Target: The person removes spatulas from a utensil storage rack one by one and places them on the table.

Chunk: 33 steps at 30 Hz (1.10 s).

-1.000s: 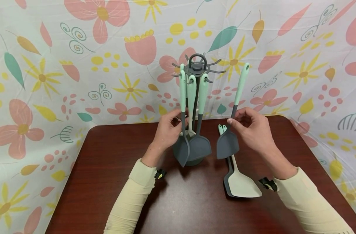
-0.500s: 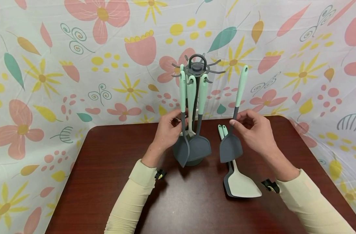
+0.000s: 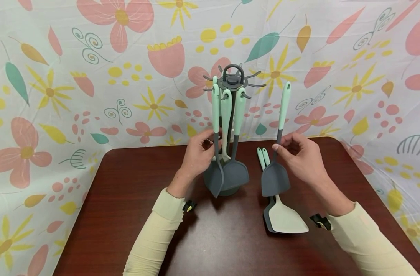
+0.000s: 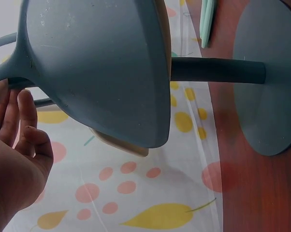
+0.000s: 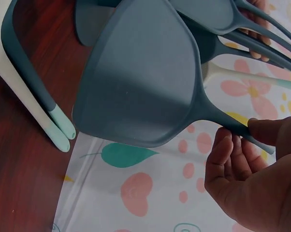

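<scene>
My right hand (image 3: 303, 155) pinches the dark neck of a spatula (image 3: 275, 179), thumb in front and fingers behind. It is upright, its mint handle up and its wide grey blade down, to the right of a dark utensil stand (image 3: 232, 81). Reaching behind the hung utensils, my left hand (image 3: 197, 153) grips the stand's pole; the right wrist view shows its fingers on both sides of that pole. Mint-handled utensils hang from the stand's hooks, among them a grey spatula (image 3: 235, 174) and another grey spatula (image 3: 214, 178) seen edge-on. They hide part of the left hand.
Below the held spatula, a beige spatula (image 3: 287, 218) lies overlapping a dark grey one (image 3: 267, 219) on the brown table (image 3: 134, 180). The stand's round base (image 4: 271, 111) rests on the table. A floral cloth (image 3: 102, 84) hangs behind the table's far edge.
The right hand has moved the spatula slightly right and down, away from the stand, and its blade has turned more upright. The left hand and the stand stay put.
</scene>
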### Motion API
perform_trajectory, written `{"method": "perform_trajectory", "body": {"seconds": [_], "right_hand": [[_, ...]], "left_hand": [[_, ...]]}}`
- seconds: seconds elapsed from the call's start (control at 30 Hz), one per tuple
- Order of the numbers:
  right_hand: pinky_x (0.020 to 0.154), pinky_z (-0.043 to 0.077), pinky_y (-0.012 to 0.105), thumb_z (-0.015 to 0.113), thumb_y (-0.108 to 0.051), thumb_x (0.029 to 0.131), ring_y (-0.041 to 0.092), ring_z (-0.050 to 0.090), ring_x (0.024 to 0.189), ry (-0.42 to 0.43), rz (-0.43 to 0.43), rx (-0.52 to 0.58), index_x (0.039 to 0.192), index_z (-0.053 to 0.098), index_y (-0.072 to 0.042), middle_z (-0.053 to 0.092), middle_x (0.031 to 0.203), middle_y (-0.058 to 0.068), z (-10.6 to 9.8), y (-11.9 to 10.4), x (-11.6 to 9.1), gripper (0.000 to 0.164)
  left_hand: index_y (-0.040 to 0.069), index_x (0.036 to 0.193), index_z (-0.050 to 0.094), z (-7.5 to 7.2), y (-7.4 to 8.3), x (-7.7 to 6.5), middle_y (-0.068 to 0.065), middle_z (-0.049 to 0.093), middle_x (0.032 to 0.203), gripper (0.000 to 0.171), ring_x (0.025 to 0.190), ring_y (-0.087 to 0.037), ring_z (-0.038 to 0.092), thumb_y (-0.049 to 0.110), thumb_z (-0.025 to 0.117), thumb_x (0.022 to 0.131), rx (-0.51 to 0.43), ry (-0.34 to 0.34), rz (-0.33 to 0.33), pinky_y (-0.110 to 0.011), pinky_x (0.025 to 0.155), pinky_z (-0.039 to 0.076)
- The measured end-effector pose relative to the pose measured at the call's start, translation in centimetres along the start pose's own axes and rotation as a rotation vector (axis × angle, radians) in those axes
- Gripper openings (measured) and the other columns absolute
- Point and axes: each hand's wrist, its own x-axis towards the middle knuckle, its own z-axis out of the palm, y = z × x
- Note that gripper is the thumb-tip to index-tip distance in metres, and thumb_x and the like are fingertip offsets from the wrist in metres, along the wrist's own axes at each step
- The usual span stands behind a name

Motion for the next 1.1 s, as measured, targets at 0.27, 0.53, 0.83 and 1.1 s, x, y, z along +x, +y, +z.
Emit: {"method": "perform_trajectory", "body": {"seconds": [0.27, 0.53, 0.83, 1.1], "right_hand": [[0.066, 0.052, 0.016, 0.077, -0.021, 0.1, 0.011, 0.067, 0.072, -0.022, 0.014, -0.001, 0.101, 0.069, -0.007, 0.073, 0.091, 0.009, 0.0, 0.3, -0.1, 0.016], [0.062, 0.048, 0.02, 0.077, -0.022, 0.1, 0.013, 0.065, 0.071, -0.042, 0.031, -0.047, 0.1, 0.069, -0.009, 0.073, 0.089, 0.007, -0.1, 0.9, -0.2, 0.014], [0.06, 0.046, 0.023, 0.078, -0.024, 0.1, 0.012, 0.064, 0.071, -0.067, 0.035, -0.081, 0.098, 0.07, -0.011, 0.075, 0.088, 0.005, -0.2, 2.0, -0.3, 0.015], [0.056, 0.044, 0.026, 0.077, -0.027, 0.1, 0.011, 0.063, 0.069, -0.095, 0.04, -0.101, 0.1, 0.07, -0.01, 0.074, 0.086, 0.006, -0.4, 2.9, -0.5, 0.018]], "left_hand": [[0.009, 0.123, 0.077, 0.0, 0.0, 0.1, -0.006, 0.074, 0.093, 0.021, 0.075, -0.022, 0.066, 0.01, 0.072, 0.103, -0.008, -0.001, 0.006, -0.031, 0.067, 0.053], [0.008, 0.123, 0.077, 0.1, 0.1, 0.0, -0.007, 0.074, 0.094, 0.021, 0.076, -0.021, 0.066, 0.01, 0.071, 0.103, -0.004, -0.005, 0.008, -0.03, 0.067, 0.053], [0.009, 0.122, 0.077, 0.1, 0.0, 0.1, -0.007, 0.073, 0.092, 0.019, 0.074, -0.021, 0.065, 0.011, 0.071, 0.103, -0.008, -0.008, 0.02, -0.031, 0.066, 0.053], [0.009, 0.122, 0.077, -0.1, 0.0, 0.1, -0.005, 0.073, 0.091, 0.019, 0.072, -0.018, 0.064, 0.01, 0.071, 0.103, 0.006, -0.008, 0.02, -0.031, 0.066, 0.053]]}}
